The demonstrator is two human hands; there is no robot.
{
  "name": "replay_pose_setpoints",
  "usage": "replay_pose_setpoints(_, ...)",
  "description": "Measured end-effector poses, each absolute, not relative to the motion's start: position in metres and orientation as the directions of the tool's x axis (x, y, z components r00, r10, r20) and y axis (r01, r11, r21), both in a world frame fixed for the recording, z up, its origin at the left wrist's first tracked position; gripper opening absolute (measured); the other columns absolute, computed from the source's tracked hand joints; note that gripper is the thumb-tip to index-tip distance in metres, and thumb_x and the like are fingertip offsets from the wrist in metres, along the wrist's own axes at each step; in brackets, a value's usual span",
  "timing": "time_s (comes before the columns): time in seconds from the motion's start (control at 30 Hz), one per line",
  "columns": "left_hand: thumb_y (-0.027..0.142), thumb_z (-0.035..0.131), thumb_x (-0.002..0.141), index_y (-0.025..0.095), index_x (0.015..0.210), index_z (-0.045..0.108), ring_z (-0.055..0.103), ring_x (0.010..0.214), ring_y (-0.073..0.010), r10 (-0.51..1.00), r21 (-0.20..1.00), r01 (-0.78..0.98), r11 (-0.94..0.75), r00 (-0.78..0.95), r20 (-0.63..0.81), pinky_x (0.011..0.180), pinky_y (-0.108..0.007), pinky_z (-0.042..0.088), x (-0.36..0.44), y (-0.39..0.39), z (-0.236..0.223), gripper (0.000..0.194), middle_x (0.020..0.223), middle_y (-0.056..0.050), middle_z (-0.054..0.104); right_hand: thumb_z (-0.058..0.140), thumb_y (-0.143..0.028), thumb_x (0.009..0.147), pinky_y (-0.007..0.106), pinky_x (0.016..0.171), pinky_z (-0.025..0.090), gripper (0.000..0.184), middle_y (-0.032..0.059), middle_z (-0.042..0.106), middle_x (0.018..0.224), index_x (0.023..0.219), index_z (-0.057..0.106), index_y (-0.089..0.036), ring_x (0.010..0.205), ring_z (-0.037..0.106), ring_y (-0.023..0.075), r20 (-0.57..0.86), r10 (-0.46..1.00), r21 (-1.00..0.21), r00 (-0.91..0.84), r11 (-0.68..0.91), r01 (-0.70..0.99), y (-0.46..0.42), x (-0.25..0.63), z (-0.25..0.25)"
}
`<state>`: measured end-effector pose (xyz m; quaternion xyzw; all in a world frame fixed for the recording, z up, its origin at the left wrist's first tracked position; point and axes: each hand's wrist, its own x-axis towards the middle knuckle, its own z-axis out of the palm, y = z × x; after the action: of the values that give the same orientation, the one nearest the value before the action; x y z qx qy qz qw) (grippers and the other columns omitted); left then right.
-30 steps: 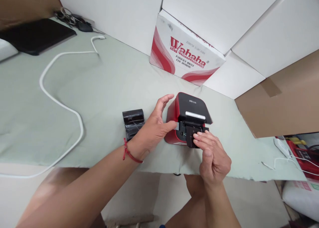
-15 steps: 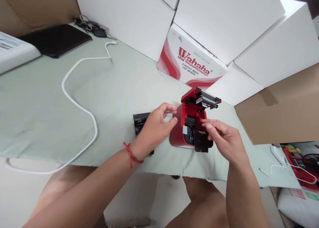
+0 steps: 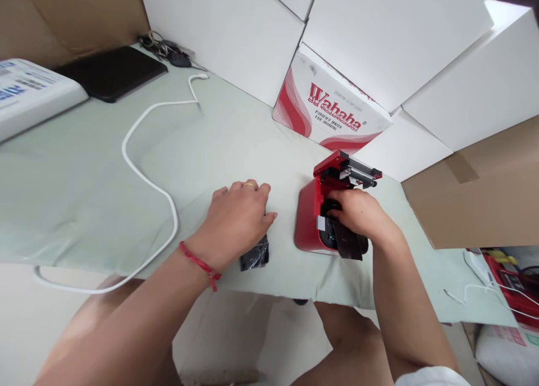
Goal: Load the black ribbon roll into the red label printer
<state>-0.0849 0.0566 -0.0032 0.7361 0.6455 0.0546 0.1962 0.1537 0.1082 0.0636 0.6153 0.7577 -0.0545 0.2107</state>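
Observation:
My right hand reaches into a small red label printer whose lid is raised. Its fingers are closed inside the compartment, around or against a black rounded part; their tips are partly hidden. From the printer's front hangs a dark glossy strip. To the left, my left hand is palm down over a black item in clear wrapping, fingers bent and apart, thumb out to the side. Most of that item is covered by the hand, and whether the fingertips touch it is hidden.
Behind the printer stand white boxes and a Wahaha water carton. A white cable curves across the green cloth. Keys, a black flat device and a white box lie left. A brown carton stands right.
My left hand has moved left, away from the printer's side and over the black wrapped item. My right hand has gone deeper into the printer's compartment. The view has shifted slightly.

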Motion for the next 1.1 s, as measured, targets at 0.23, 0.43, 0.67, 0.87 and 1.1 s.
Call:
replay_pose_setpoints(0.23, 0.002, 0.047, 0.096, 0.016, 0.116, 0.068, 0.072, 0.111, -0.0361, 0.962, 0.288, 0.952, -0.104, 0.170, -0.216, 0.069, -0.041, 0.053, -0.094, 0.053, 0.000, 0.032, 0.119, -0.017, 0.071, 0.065, -0.034, 0.098, 0.032, 0.068, 0.051, 0.030, 0.0008, 0.076, 0.086, 0.126, 0.077, -0.030, 0.071, 0.066, 0.0205, -0.176, 0.963, -0.205, -0.204, 0.167, 0.964, 0.071, 0.187, 0.084)
replay_pose_setpoints(0.43, 0.001, 0.048, 0.093, 0.019, 0.116, 0.069, 0.073, 0.106, -0.0345, 0.965, 0.316, 0.947, -0.060, 0.136, -0.226, 0.063, -0.038, 0.045, -0.096, 0.053, 0.000, 0.036, 0.115, -0.014, 0.074, 0.078, -0.062, 0.092, 0.032, 0.053, 0.051, 0.050, 0.0007, 0.067, 0.069, 0.130, 0.078, -0.030, 0.059, 0.060, 0.0195, -0.109, 0.988, -0.486, -0.109, 0.043, 0.873, 0.019, 0.267, 0.108)
replay_pose_setpoints(0.67, 0.019, 0.060, 0.094, 0.022, 0.114, 0.073, 0.075, 0.103, -0.0308, 0.981, 0.616, 0.787, -0.031, 0.142, -0.131, 0.078, -0.040, 0.053, -0.101, 0.056, 0.012, 0.023, 0.117, -0.008, 0.078, 0.079, -0.070, 0.086, 0.039, 0.077, 0.065, 0.055, 0.0097, 0.083, 0.098, 0.114, 0.083, -0.024, 0.089, 0.076, 0.0280, -0.303, 0.951, -0.516, -0.064, -0.107, 0.850, 0.026, 0.309, 0.056)
replay_pose_setpoints(0.87, 0.027, 0.065, 0.090, 0.025, 0.127, 0.067, 0.072, 0.091, -0.0215, 0.918, 0.938, 0.267, -0.223, 0.382, 0.109, 0.080, -0.035, 0.055, -0.097, 0.049, 0.014, 0.038, 0.105, -0.002, 0.076, 0.070, -0.062, 0.095, 0.031, 0.051, 0.044, 0.047, -0.0028, 0.060, 0.058, 0.117, 0.084, -0.022, 0.052, 0.050, 0.0165, -0.030, 0.996, -0.398, 0.089, -0.094, 0.913, 0.018, 0.273, 0.045)
replay_pose_setpoints(1.1, 0.025, 0.075, 0.086, 0.030, 0.157, 0.043, 0.070, 0.092, -0.0187, 0.713, 0.981, -0.179, -0.076, 0.678, 0.179, 0.078, -0.032, 0.056, -0.079, 0.037, 0.017, 0.078, 0.103, 0.000, 0.067, 0.068, -0.018, 0.105, 0.041, 0.095, 0.056, 0.026, 0.0068, 0.082, 0.123, 0.128, 0.076, -0.027, 0.108, 0.074, 0.0234, 0.351, 0.748, -0.452, -0.563, 0.662, 0.598, -0.017, 0.180, 0.087)
